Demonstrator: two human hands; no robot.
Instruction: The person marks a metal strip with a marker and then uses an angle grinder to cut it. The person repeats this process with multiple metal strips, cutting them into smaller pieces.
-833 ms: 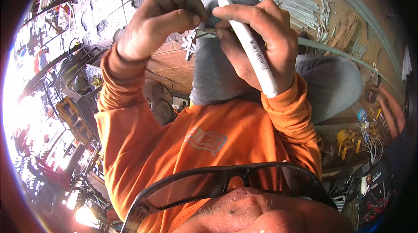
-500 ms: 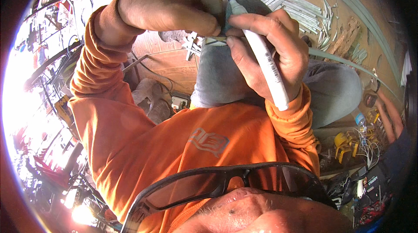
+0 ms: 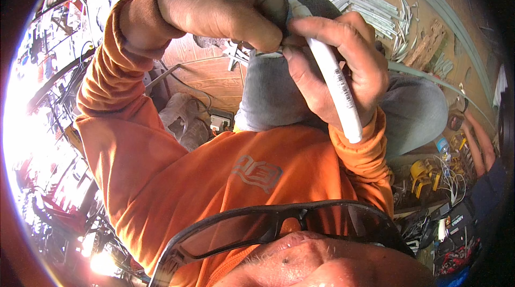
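My left hand is closed at the top centre, its thumb and fingers pressed together against a small light strip that is mostly hidden beneath it. Close to its right, my right hand grips a white marker pen. The marker slants across the fingers, its dark tip end pointing up and away, its white butt end toward me. The thumb and forefinger of my right hand meet at the left fingertips; what lies between them is hard to make out. Both hands are above my jeans-covered leg.
Several pale flat strips lie piled on the floor at the far right, near a rough wood piece and long curved strips. A power socket sits left of my leg. Yellow tools and another person's arm are at right.
Both hands have shifted slightly to the right, the marker with them. The left hand has come down a little and covers more of the small strip.
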